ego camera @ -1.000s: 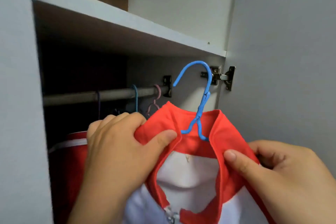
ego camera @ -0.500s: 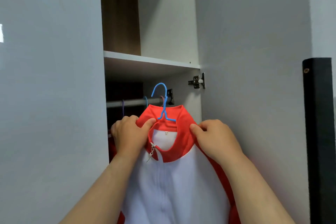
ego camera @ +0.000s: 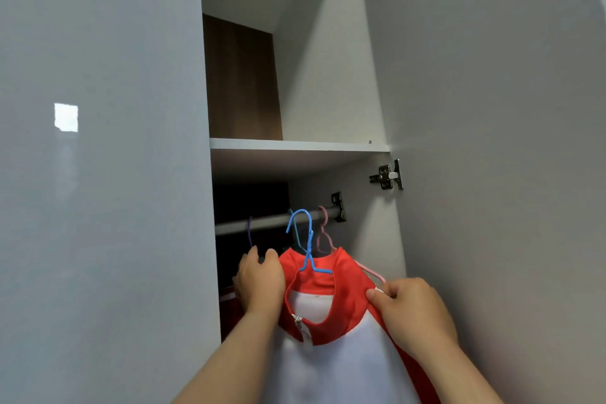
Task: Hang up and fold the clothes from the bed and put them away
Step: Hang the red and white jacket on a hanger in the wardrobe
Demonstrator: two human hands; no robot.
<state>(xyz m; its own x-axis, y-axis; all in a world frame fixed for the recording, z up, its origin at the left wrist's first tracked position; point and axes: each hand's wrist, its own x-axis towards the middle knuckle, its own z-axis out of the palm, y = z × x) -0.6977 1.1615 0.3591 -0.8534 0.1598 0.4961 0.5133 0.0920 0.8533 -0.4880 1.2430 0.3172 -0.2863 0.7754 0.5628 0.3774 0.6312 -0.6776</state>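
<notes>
A red and white zip jacket (ego camera: pixel 331 361) hangs on a blue hanger (ego camera: pixel 307 244) in front of the open wardrobe. The hanger's hook is at the level of the grey clothes rail (ego camera: pixel 262 223), just in front of it; whether it rests on the rail I cannot tell. My left hand (ego camera: pixel 260 279) grips the jacket's left shoulder beside the red collar. My right hand (ego camera: pixel 410 311) pinches the right shoulder. The jacket's lower part runs out of view.
A pink hanger (ego camera: pixel 324 233) and other hangers hang on the rail behind the jacket. A white shelf (ego camera: pixel 295 145) lies above the rail. The open door (ego camera: pixel 492 174) with its hinge (ego camera: pixel 388 178) stands at the right, a closed grey door (ego camera: pixel 105 174) at the left.
The view has pulled back and tilted up. Both hands have lifted the jacket, bringing the blue hook up to the rail. My left hand has slid outward from the collar to the shoulder.
</notes>
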